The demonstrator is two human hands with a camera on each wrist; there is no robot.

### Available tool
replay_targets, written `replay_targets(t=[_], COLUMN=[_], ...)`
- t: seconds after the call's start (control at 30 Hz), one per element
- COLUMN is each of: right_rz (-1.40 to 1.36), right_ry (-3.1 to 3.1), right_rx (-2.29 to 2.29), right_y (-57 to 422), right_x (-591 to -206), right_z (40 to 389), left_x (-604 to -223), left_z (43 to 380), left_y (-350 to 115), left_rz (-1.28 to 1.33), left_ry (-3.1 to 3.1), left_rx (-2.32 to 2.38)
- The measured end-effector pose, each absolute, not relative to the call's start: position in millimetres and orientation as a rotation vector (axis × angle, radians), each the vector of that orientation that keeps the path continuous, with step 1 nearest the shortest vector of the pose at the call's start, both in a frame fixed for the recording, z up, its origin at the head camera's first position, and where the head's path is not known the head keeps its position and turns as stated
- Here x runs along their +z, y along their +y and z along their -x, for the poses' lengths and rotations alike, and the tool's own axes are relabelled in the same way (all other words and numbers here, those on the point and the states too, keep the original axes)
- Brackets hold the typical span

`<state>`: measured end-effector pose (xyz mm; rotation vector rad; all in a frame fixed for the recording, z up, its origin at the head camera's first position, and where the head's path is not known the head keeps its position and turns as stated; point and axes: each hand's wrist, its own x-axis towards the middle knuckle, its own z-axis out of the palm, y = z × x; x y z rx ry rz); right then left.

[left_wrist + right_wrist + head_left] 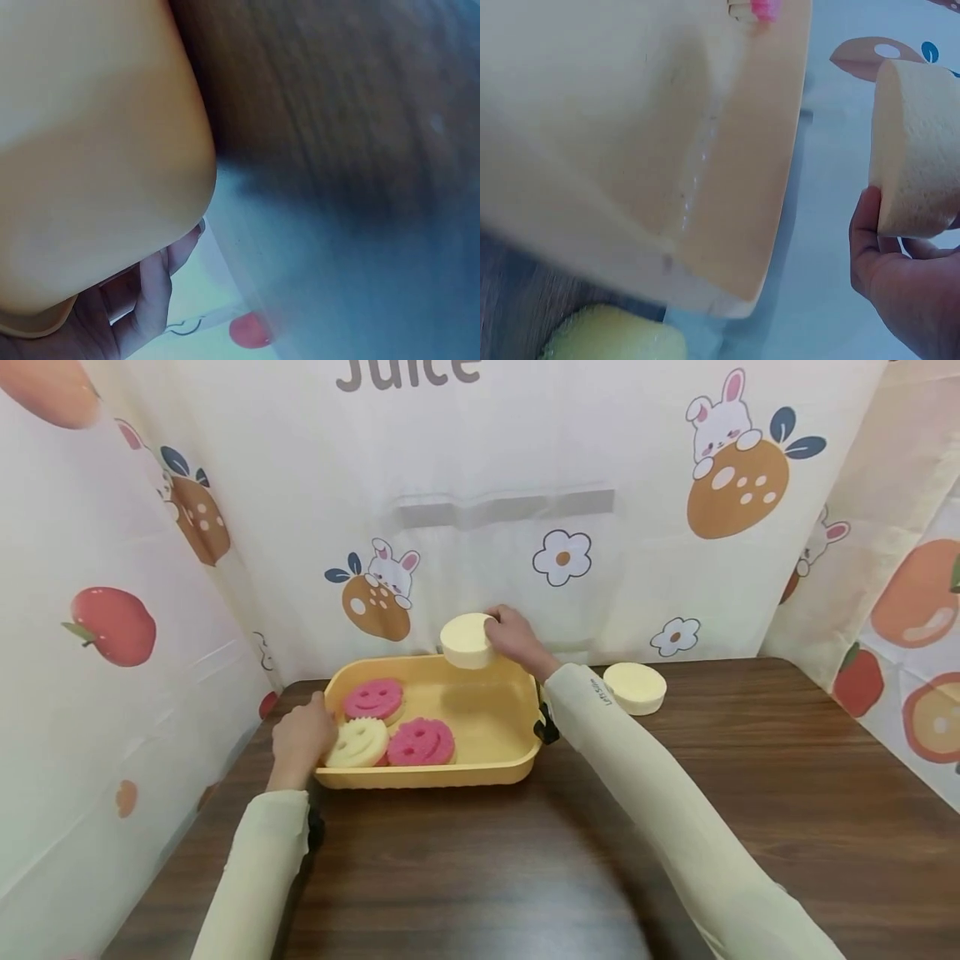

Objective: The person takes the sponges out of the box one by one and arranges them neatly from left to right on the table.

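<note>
Yellow tray (491,727) lies crosswise, left hand (303,735) gripping one end; right hand (516,637) pinches a pale disc (466,641), flat face up.

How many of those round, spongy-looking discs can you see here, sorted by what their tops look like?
Pink smiley discs: 2
Cream smiley disc: 1
Plain-topped pale yellow discs: 2
Total: 5
</note>
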<state>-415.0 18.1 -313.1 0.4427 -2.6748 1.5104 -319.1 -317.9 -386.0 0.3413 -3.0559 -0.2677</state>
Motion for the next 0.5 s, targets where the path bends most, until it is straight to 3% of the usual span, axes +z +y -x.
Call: replay_targets(t=[0.5], right_rz=[-0.362], right_ry=[-2.671], right_rx=[1.511], right_y=[42], right_x=[-309], right_z=[415], left_x=[-385], left_z=[320], left_y=[-318], left_rz=[-0.34], left_ry=[-3.083], left_rx=[-0.283])
